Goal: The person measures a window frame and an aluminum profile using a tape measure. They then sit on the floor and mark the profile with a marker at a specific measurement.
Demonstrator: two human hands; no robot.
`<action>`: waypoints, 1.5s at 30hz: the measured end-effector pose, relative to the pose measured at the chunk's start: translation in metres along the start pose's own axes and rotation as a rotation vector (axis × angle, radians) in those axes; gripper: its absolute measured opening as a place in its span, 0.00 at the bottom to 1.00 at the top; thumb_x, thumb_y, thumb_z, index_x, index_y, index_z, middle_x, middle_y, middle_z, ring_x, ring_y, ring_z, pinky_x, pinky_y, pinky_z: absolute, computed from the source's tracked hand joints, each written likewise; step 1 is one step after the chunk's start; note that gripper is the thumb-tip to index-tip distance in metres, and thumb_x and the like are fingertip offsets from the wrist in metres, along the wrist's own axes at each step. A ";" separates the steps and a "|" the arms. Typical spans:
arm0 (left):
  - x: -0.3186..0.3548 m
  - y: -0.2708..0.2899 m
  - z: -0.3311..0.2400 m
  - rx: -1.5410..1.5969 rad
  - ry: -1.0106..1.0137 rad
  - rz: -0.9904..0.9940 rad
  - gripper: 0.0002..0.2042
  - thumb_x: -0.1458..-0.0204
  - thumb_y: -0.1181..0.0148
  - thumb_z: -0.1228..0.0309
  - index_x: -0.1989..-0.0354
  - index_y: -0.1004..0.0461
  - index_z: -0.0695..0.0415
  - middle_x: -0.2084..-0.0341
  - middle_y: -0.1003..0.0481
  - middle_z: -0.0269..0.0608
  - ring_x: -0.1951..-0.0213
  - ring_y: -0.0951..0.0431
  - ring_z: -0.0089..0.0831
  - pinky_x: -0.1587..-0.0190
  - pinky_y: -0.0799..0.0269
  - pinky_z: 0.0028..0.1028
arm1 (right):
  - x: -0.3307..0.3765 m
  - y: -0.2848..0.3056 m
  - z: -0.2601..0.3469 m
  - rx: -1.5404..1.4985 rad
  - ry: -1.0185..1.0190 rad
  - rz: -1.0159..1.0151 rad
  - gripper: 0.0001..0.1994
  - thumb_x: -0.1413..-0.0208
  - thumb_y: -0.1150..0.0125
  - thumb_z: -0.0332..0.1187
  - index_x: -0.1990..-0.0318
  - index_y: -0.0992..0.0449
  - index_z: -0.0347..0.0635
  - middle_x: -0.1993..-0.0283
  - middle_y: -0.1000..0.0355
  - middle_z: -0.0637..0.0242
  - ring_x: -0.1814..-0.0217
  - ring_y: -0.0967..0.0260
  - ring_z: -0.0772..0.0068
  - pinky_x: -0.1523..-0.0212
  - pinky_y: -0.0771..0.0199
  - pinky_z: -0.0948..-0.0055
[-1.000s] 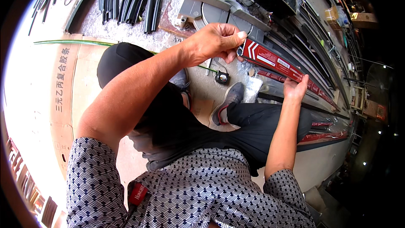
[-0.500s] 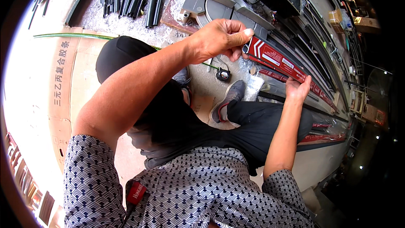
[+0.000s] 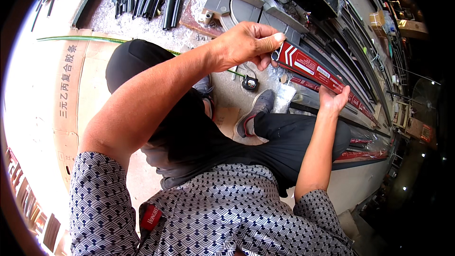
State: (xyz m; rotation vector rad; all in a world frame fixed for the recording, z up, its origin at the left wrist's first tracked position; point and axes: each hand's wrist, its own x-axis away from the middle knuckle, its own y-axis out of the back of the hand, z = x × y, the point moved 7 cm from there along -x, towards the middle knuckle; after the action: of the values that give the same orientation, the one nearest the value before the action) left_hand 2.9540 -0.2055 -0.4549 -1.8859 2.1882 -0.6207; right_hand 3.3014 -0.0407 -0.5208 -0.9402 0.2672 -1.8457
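A long dark profile bar [image 3: 308,64], faced with red printed film, slants from the middle of the view toward the far right. My left hand [image 3: 256,45] pinches its near end, thumb on the upper edge and fingers curled beneath. Farther along, my right hand [image 3: 335,98] grips the bar from below; its fingertips are partly hidden behind the bar. The hollow cut end shows beside my left thumb. A second red-filmed bar [image 3: 304,83] lies lower, just behind the held one.
Beyond my left hand stands a miter saw [image 3: 246,12]. A tape measure [image 3: 250,83] lies on the floor, its green blade [image 3: 85,39] stretched left over cardboard [image 3: 66,80]. Short black strips [image 3: 174,4] lie at the back left. Several long dark profiles [image 3: 362,57] fill the right.
Both hands keep their hold on the bar, which has hardly moved. The whole view has shifted very slightly.
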 end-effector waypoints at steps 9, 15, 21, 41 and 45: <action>-0.001 0.000 -0.001 0.024 -0.006 -0.006 0.24 0.34 0.44 0.49 0.50 0.21 0.60 0.70 0.20 0.39 0.75 0.25 0.18 0.67 0.26 0.21 | -0.004 0.000 -0.002 0.009 -0.026 0.013 0.26 0.27 0.61 0.55 0.59 0.26 0.41 0.56 0.22 0.61 0.47 0.25 0.56 0.39 0.27 0.36; 0.000 0.001 -0.002 0.001 -0.003 -0.011 0.24 0.34 0.44 0.49 0.49 0.21 0.61 0.69 0.20 0.40 0.74 0.25 0.18 0.65 0.26 0.20 | -0.008 0.004 -0.003 0.012 -0.045 0.034 0.28 0.26 0.64 0.57 0.60 0.26 0.41 0.57 0.22 0.61 0.49 0.24 0.55 0.40 0.25 0.37; 0.000 0.002 0.000 -0.015 -0.010 -0.031 0.24 0.34 0.44 0.50 0.50 0.21 0.61 0.69 0.20 0.39 0.74 0.26 0.18 0.65 0.27 0.20 | -0.011 0.005 -0.003 0.002 -0.036 0.024 0.27 0.27 0.61 0.56 0.59 0.27 0.40 0.57 0.23 0.59 0.48 0.24 0.54 0.41 0.25 0.36; -0.001 -0.002 -0.004 0.132 0.029 0.101 0.19 0.32 0.46 0.53 0.53 0.24 0.59 0.68 0.21 0.37 0.71 0.22 0.21 0.62 0.23 0.24 | -0.005 0.005 0.007 -0.002 0.029 0.015 0.23 0.28 0.54 0.50 0.55 0.27 0.35 0.51 0.24 0.54 0.46 0.24 0.53 0.42 0.22 0.38; -0.001 0.000 -0.005 0.177 0.036 0.116 0.19 0.31 0.48 0.52 0.60 0.27 0.59 0.70 0.20 0.42 0.70 0.20 0.24 0.61 0.20 0.26 | 0.001 0.002 0.007 0.015 0.040 0.014 0.23 0.28 0.55 0.50 0.56 0.27 0.35 0.53 0.23 0.55 0.47 0.23 0.53 0.42 0.22 0.39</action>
State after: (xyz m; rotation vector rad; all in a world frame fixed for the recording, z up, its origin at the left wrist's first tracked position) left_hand 2.9528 -0.2035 -0.4508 -1.6605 2.1664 -0.8033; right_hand 3.3078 -0.0413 -0.5167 -0.8897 0.2837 -1.8531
